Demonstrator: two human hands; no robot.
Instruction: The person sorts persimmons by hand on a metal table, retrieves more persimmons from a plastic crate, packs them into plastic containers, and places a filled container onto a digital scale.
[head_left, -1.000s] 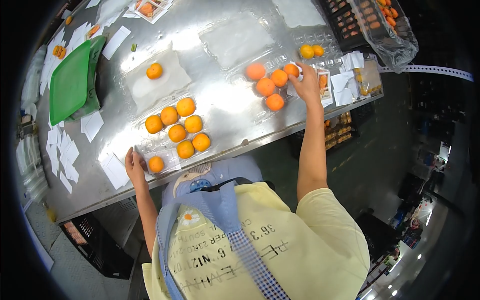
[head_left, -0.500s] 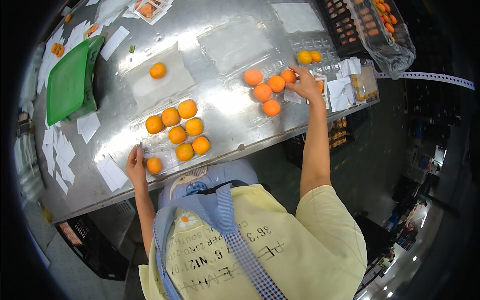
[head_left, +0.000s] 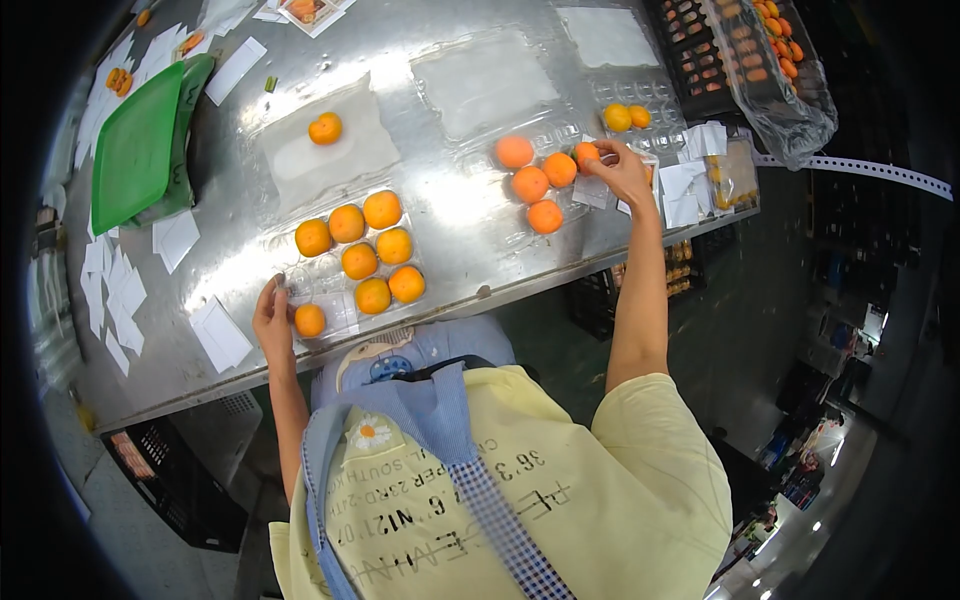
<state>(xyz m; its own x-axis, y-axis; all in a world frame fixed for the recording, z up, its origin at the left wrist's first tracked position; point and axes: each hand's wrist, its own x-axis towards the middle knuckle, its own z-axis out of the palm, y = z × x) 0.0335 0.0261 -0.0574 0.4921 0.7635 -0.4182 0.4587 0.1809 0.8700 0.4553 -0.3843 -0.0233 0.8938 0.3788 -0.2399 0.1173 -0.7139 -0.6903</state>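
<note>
My right hand (head_left: 622, 172) has its fingers closed on an orange (head_left: 587, 155), the rightmost of a small group. This group includes another orange (head_left: 558, 169) and sits in a clear plastic tray (head_left: 507, 207). At the left, my left hand (head_left: 271, 318) pinches the edge of a second clear tray (head_left: 290, 282). Several oranges (head_left: 360, 261) fill its right part. A single orange (head_left: 310, 320) lies in its near left corner, close to my left fingers.
Behind the left tray, one orange (head_left: 325, 128) rests on a white sheet (head_left: 355, 160). Green trays (head_left: 135, 150) and white paper slips (head_left: 220, 335) lie to the left. At the right stand a tray with two fruits (head_left: 618, 117), more slips (head_left: 684, 190) and a black crate (head_left: 680, 50).
The view has shifted slightly. My right hand has turned a little, and its fingers now wrap over the rightmost orange. My left hand stays at the tray edge.
</note>
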